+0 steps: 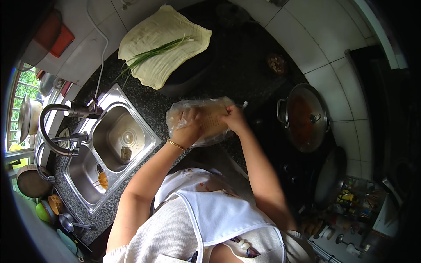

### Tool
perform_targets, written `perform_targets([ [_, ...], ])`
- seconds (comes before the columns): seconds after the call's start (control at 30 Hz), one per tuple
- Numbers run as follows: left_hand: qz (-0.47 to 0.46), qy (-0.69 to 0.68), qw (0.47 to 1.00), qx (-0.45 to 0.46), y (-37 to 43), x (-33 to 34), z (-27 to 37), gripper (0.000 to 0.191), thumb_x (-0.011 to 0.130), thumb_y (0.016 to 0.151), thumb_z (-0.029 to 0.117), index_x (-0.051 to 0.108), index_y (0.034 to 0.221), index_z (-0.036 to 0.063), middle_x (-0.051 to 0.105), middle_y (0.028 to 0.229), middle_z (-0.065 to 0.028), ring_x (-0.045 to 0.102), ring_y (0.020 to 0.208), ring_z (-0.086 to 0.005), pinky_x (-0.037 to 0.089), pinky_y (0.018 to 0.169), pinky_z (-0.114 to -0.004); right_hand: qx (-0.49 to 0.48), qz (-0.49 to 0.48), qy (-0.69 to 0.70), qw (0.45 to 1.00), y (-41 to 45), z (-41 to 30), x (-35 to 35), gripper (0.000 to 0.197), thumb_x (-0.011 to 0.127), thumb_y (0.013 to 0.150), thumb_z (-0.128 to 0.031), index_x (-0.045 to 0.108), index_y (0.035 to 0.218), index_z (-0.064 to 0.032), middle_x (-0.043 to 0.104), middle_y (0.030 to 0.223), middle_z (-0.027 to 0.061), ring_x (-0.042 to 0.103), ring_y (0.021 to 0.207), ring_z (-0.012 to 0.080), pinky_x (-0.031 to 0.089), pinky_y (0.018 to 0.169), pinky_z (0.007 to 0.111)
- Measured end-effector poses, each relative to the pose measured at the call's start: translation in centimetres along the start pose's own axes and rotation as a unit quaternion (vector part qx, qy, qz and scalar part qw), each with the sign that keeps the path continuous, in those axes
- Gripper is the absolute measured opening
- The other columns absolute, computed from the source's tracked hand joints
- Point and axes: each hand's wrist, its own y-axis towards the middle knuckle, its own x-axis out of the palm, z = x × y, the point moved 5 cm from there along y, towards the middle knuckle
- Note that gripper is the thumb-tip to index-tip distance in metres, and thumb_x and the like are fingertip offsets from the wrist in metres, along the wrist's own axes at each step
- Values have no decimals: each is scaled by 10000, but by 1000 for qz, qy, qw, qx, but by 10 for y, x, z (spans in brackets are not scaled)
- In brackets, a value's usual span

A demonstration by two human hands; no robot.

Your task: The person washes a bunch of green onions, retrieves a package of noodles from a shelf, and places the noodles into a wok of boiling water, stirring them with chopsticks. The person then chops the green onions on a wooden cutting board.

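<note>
A clear plastic bag [210,134] with something flat and tan inside, bearing some writing, lies between my hands at the counter's front. My left hand [189,126] is pressed on the bag's left part, its fingers partly covered by crinkled plastic. My right hand [234,119] pinches the bag's right edge between thumb and fingers. Beyond the bag, a pale, wrinkled sheet that looks like cloth or dough [167,62] is spread over a dark raised surface, with a bunch of green scallions [154,54] on top.
At left is a double steel sink [118,138] with a curved faucet [49,131]; an orange cup [103,180] lies in one basin. At right, a lidded pot [304,118] with reddish contents stands on the dark stove. A small bowl [276,64] sits at the back right.
</note>
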Motion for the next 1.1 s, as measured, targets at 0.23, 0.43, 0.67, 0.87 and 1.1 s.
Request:
perform_targets([
  [0.23, -6, 28, 999, -36, -7, -1, -1, 718, 696, 654, 252, 427, 1300, 86, 507, 1185, -109, 448, 1116, -304, 289, 999, -461, 8, -9, 213, 977, -28, -29, -12, 432, 664, 721, -7, 458, 1100, -27, 572, 904, 82, 540, 831, 147, 460, 727, 278],
  [0.43, -32, -7, 999, -38, -9, 15, -10, 683, 691, 670, 251, 449, 1291, 101, 490, 1238, -116, 443, 1149, -304, 298, 1000, -442, -3, -40, 242, 969, -34, -23, -9, 440, 583, 756, 60, 429, 1158, -31, 592, 977, 102, 554, 889, 160, 459, 765, 278],
  [0.67, -9, -55, 983, 172, 33, -8, 32, 548, 633, 741, 160, 474, 1265, 137, 481, 1257, -125, 409, 1206, -330, 288, 1005, -427, -60, -77, 348, 932, -38, -17, -7, 552, 448, 725, 159, 392, 1236, -45, 588, 1097, 141, 565, 981, 185, 441, 847, 282],
  [0.87, -180, -127, 960, 171, 58, 11, 31, 612, 612, 767, 140, 375, 1327, 200, 479, 1260, -115, 329, 1244, -338, 179, 1015, -512, -69, -77, 397, 912, -44, -1, -3, 555, 417, 700, 166, 385, 1223, -18, 573, 1125, 139, 546, 1076, 196, 430, 892, 301],
  [1.1, -268, -71, 937, 214, 75, 17, 44, 549, 740, 612, 343, 579, 1121, 216, 509, 1200, -59, 348, 1208, -300, 187, 996, -521, -123, -22, 196, 973, -51, 23, 1, 437, 444, 758, 154, 438, 1150, -40, 596, 1045, 69, 557, 978, 156, 425, 827, 275],
])
